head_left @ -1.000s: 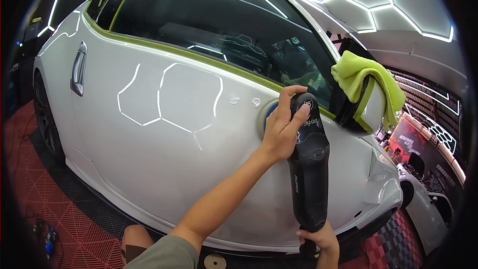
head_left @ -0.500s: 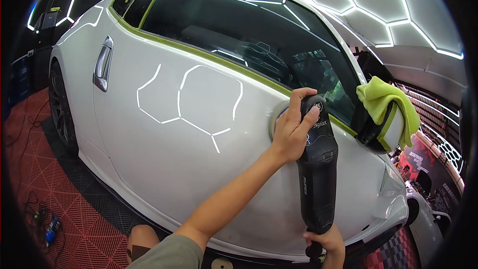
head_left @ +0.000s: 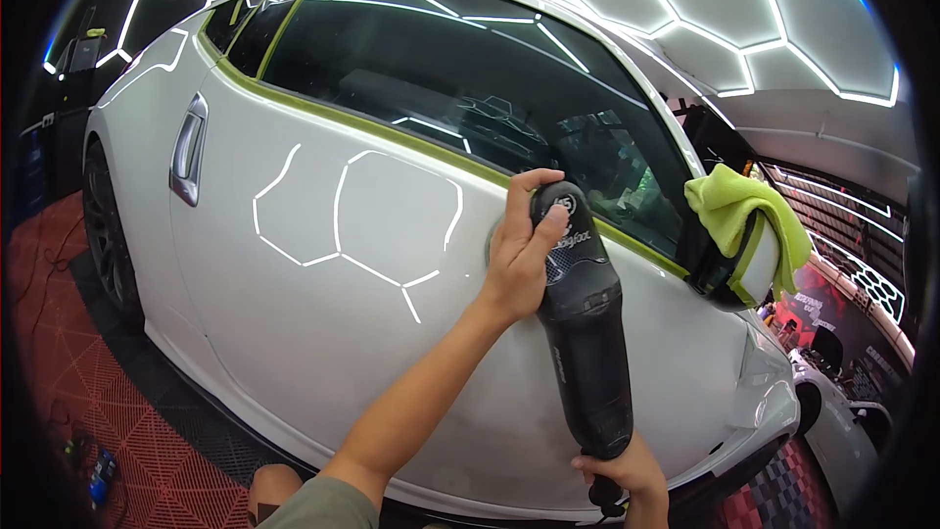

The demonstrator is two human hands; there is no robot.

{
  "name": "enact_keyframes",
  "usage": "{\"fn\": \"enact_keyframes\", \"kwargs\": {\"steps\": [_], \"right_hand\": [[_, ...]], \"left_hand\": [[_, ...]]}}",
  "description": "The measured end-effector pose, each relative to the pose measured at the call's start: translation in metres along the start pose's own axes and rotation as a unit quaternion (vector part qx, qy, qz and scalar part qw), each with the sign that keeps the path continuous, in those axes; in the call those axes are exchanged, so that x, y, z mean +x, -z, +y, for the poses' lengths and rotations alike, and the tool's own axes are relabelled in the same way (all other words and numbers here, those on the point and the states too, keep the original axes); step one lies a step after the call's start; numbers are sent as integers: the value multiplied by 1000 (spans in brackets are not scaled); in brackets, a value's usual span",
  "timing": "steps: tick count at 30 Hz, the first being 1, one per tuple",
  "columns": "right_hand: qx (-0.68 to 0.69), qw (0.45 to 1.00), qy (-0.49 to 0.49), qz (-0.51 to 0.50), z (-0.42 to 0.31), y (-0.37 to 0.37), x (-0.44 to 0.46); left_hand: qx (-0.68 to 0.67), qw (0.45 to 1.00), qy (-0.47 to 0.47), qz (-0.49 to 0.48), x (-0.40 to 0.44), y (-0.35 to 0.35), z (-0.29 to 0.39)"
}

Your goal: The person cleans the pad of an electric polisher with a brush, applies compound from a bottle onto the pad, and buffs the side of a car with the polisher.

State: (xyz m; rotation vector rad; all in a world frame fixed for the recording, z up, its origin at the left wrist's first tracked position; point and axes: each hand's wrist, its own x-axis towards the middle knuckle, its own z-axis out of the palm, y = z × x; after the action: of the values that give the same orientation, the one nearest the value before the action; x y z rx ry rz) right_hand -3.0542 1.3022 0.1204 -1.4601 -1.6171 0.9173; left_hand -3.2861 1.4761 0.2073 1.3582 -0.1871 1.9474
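Note:
A black polisher (head_left: pixel 589 353) leans diagonally against the white car door (head_left: pixel 392 372), just below the green-taped window edge. My left hand (head_left: pixel 524 253) is wrapped over the polisher's head, with the thumb on top. Around its lower end, near the cord, my right hand (head_left: pixel 632 475) is closed. The polisher's pad is mostly hidden behind my left hand. Green tape (head_left: pixel 352 124) runs along the bottom of the dark window (head_left: pixel 421 59). To the right, a lime-green cloth (head_left: pixel 749 216) is draped over the side mirror (head_left: pixel 720 264).
A chrome door handle (head_left: pixel 188 150) is at the left. Red and dark floor tiles (head_left: pixel 127 411) lie below, with a blue tool (head_left: pixel 102 475) and cords on them. Another car (head_left: pixel 842 431) stands at the far right. Hexagonal lights (head_left: pixel 685 0) cover the ceiling.
The polisher's head, with my left hand on it, has moved left along the door, and the tool is more tilted. Two small whitish spots seen earlier on the door no longer show.

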Motion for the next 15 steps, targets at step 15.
{"fn": "enact_keyframes", "kwargs": {"steps": [15], "right_hand": [[-38,999,-4,-37,-33,-30,11]], "left_hand": [[-20,999,-24,-23,15,23,20]]}}
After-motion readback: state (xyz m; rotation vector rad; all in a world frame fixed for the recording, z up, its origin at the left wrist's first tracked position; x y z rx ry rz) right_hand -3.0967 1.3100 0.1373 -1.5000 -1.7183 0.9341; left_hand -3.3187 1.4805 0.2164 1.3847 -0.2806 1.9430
